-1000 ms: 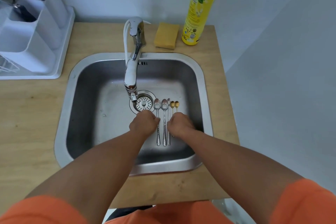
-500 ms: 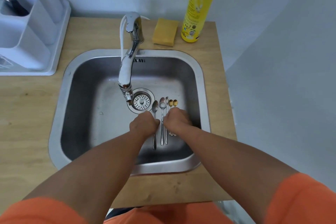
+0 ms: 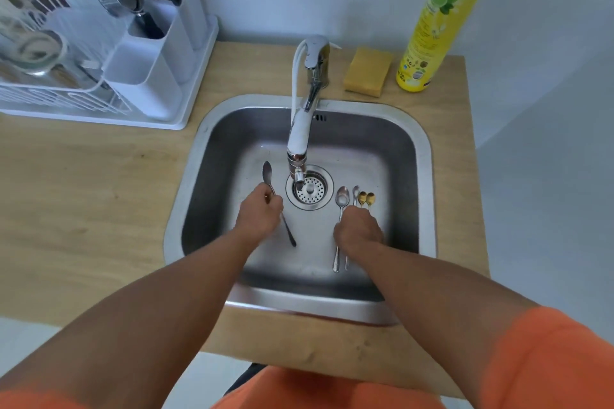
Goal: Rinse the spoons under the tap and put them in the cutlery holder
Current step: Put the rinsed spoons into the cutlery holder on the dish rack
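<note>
Left hand [image 3: 260, 214] gripping one spoon [image 3: 267, 174] mid-frame; right hand [image 3: 358, 231] curled over the other spoons [image 3: 342, 201]. Best carried bowl-first under the tap [image 3: 299, 143].

The sink [image 3: 422, 156] was brushed steel with a dull sheen, the tap [image 3: 300, 133] glossy chrome. The silver spoons [image 3: 342, 197] shone polished; two small ones [image 3: 366, 198] looked gold-toned. The counter [image 3: 83, 209] was matt pale wood, the cutlery holder [image 3: 149, 76] smooth white plastic, the sponge [image 3: 367, 71] porous.
</note>
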